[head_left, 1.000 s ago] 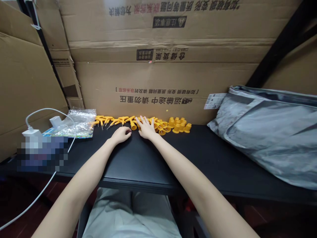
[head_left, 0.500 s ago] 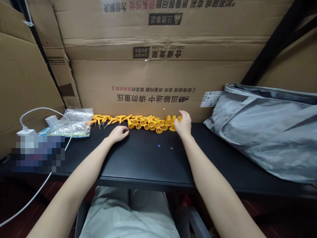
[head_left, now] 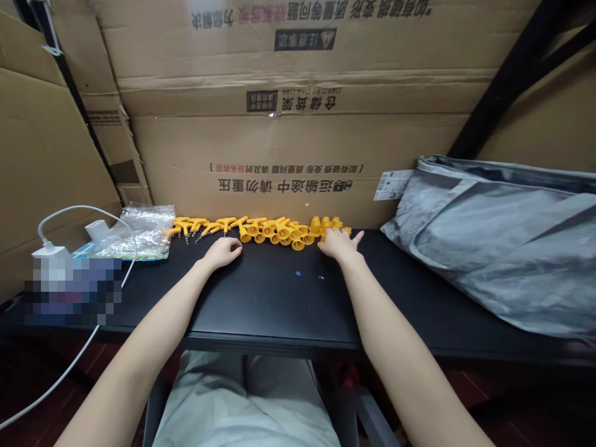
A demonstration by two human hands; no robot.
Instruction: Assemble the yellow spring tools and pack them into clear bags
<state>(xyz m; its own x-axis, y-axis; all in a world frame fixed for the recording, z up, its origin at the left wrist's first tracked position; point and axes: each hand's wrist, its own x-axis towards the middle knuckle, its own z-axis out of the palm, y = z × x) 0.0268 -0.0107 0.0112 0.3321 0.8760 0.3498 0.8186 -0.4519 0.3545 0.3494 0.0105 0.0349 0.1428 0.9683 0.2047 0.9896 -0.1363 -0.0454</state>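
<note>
We have our right hand [head_left: 341, 244], fingers spread, at the near side of the upright yellow caps [head_left: 315, 225] far on the black table [head_left: 274, 304], our loosely curled left hand [head_left: 221, 253] well apart to the left, and cannot tell whether either grips anything.

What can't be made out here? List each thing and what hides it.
All in the head view:
Some yellow cups: behind the right hand.
Left hand: its palm, hidden by the hand itself.
Item at left: pixelated.
Bag: cut off by the right edge.
Label: print too small.
</note>
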